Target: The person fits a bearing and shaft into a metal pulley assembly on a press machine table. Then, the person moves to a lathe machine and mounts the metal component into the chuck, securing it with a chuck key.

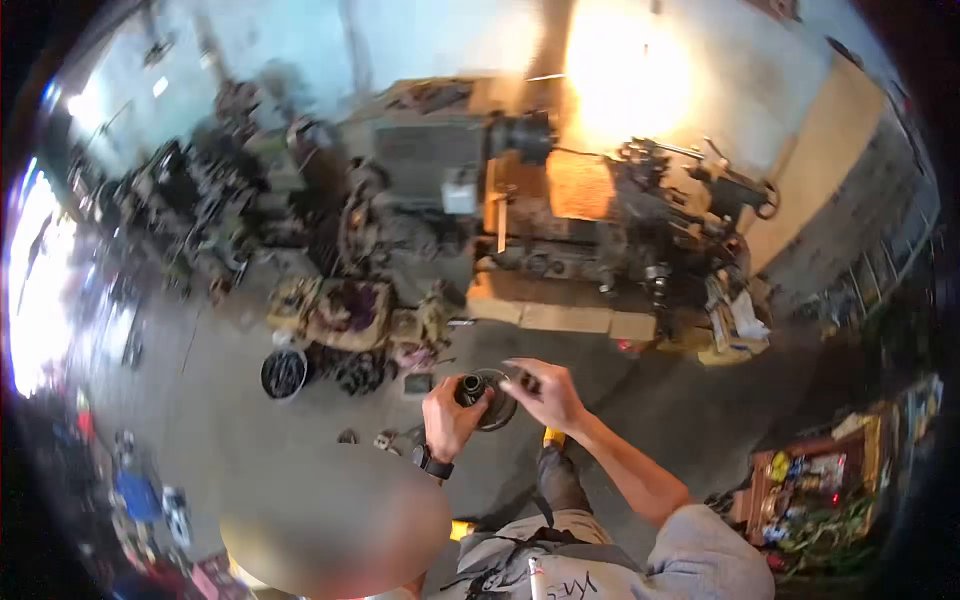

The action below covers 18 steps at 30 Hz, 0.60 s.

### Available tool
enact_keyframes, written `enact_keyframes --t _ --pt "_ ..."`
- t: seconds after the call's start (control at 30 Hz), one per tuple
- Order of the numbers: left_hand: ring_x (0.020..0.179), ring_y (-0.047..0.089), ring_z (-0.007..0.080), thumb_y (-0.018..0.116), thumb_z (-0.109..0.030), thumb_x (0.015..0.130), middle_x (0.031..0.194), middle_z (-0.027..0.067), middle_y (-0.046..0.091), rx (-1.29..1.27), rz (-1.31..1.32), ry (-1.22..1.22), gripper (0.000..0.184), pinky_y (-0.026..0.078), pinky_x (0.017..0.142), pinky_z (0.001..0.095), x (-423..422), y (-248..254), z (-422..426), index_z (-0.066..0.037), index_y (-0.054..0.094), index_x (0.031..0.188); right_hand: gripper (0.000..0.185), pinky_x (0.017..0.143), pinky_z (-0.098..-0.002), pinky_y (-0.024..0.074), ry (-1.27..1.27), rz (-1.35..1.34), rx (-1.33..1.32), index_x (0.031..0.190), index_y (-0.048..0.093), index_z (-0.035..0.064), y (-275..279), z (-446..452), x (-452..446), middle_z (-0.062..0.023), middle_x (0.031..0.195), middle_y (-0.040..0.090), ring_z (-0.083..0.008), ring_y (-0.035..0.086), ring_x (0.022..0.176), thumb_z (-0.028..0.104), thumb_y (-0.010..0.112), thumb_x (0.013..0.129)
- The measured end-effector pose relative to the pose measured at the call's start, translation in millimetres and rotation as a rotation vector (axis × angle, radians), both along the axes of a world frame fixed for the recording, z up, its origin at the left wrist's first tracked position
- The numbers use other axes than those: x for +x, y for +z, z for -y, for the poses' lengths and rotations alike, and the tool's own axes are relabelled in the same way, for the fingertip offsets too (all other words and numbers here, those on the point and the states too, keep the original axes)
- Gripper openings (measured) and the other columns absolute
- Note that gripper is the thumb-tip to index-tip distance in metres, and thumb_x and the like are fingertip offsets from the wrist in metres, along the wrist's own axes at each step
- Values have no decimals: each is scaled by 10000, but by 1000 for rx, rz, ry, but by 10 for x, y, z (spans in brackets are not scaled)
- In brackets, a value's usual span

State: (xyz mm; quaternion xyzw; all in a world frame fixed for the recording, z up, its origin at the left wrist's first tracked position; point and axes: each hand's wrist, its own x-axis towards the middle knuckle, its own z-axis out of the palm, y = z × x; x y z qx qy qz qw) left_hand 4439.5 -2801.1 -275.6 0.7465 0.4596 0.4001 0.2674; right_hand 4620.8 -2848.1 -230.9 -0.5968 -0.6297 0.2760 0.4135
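My left hand (453, 418), with a dark watch on its wrist, is closed around a short dark metal sleeve (471, 384) whose round open end faces up. Just to the right, my right hand (549, 397) has its fingers bent around a small dark piece (530, 381), too blurred to name. Below and between both hands is a round, dish-like metal part (492, 423), partly covered by them. A large blurred rounded shape (335, 520) hides most of my left forearm.
A lathe (560, 240) stands against the wall ahead. On the floor to the left are a bucket of dark parts (285, 374) and a cloth-covered heap (350, 312). A wooden tray (757, 500) of mixed items lies at lower right. More machinery (190, 200) fills the left.
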Motion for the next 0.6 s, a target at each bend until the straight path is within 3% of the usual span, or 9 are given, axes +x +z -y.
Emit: enact_keyframes --t 0.1,0.2,0.33,0.47,0.57,0.6 --pt "763 668 288 777 -153 690 861 149 671 -86 78 -162 327 533 709 352 990 15 -235 3 649 948 214 646 -276 516 -345 -68 102 1019 662 -22 -429 157 1134 -143 839 682 -141 654 719 76 678 830" --pt "789 675 259 767 -103 678 877 149 676 -32 73 -310 332 535 733 330 2082 64 -585 -3 651 973 171 651 -294 521 -622 -74 88 974 677 -21 -527 247 2192 -135 853 690 -173 663 731 95 667 848" --pt "858 659 296 751 -61 680 948 147 664 -57 57 -516 401 528 776 349 3126 217 -1002 -24 624 1059 207 706 -317 527 -775 -259 71 1013 661 -12 -427 140 3063 -127 901 686 -193 664 797 139 647 873" --pt "938 633 308 755 -57 675 1025 143 642 12 -65 -621 435 512 822 368 3873 457 -1285 -37 611 1086 364 757 -336 520 -817 -239 134 1144 591 -6 -349 -245 3651 -144 1044 624 -213 640 882 185 681 847" --pt "961 618 322 754 -60 678 1054 154 627 52 -160 -709 445 506 843 379 4232 590 -1415 -22 600 1094 396 784 -349 511 -859 -174 149 1151 574 -25 -377 -548 3926 -145 1048 609 -233 629 899 182 687 833" --pt "962 616 326 755 -62 678 1051 155 627 60 -173 -738 445 506 845 379 4326 609 -1458 -18 600 1093 425 819 -356 497 -848 -349 104 1159 558 -35 -245 -620 3951 -155 1057 604 -247 617 939 180 692 818"
